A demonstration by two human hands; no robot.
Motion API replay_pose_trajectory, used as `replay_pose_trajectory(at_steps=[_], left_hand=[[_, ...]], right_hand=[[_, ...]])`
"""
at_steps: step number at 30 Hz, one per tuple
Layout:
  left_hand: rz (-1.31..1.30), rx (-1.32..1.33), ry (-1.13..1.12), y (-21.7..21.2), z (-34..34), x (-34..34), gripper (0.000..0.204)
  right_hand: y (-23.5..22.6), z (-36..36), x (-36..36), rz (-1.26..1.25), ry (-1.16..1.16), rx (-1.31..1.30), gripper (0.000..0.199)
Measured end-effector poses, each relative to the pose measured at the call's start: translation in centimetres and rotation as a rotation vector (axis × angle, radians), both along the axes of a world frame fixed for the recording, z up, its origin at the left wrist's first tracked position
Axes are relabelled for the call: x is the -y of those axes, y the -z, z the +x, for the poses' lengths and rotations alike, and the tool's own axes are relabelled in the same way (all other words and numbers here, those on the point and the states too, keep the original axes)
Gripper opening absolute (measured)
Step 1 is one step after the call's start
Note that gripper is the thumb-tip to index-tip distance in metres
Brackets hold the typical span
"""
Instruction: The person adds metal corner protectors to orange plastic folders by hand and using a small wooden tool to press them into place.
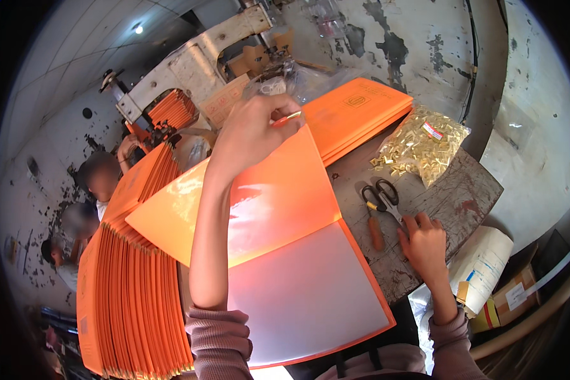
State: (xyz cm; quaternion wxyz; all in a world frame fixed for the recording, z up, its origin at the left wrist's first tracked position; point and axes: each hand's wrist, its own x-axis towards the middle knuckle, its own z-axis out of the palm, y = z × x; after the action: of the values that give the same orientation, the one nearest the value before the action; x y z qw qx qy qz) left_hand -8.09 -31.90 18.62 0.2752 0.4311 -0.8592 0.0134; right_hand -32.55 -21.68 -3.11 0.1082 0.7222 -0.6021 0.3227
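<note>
An orange folder (278,209) lies spread in front of me, its glossy cover raised and its pale inner side (304,285) showing. My left hand (253,133) is closed in a pinch at the cover's upper corner, where a small gold-coloured metal piece (290,116) shows by the fingertips. On the worn table, my right hand (425,246) rests with its fingers bent and apart, next to the blades of black-handled scissors (386,196). Whether it touches the blades I cannot tell. A wooden-handled tool (375,232) lies beside the scissors.
A clear bag of gold metal corners (424,142) spills onto the table (468,190), beside stacked orange folders (354,114). A long row of folders (133,304) stands at left. Behind are a pale metal machine (196,57) and other people (100,177). A white roll (484,263) is at right.
</note>
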Motion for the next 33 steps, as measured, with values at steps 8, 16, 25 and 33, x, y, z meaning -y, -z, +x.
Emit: replay_pose_trajectory(at_steps=[8, 16, 25, 33], left_hand=[[-0.001, -0.002, -0.006, 0.4, -0.5, -0.2, 0.022], [-0.061, 0.121, -0.266, -0.2, 1.5, -3.2, 0.028], [-0.233, 0.018, -0.631, 2.1, 12.7, -11.4, 0.028], [-0.445, -0.218, -0.624, 5.1, 19.5, -13.9, 0.026]], right_hand=[[0.5, -0.7, -0.2, -0.006, 0.014, 0.008, 0.022], [-2.0, 0.0, -0.2, 0.021, 0.029, -0.173, 0.022], [-3.0, -2.1, 11.4, 0.186, -0.182, -0.247, 0.015], [-0.3, -1.0, 17.5, 0.069, -0.357, -0.208, 0.011]])
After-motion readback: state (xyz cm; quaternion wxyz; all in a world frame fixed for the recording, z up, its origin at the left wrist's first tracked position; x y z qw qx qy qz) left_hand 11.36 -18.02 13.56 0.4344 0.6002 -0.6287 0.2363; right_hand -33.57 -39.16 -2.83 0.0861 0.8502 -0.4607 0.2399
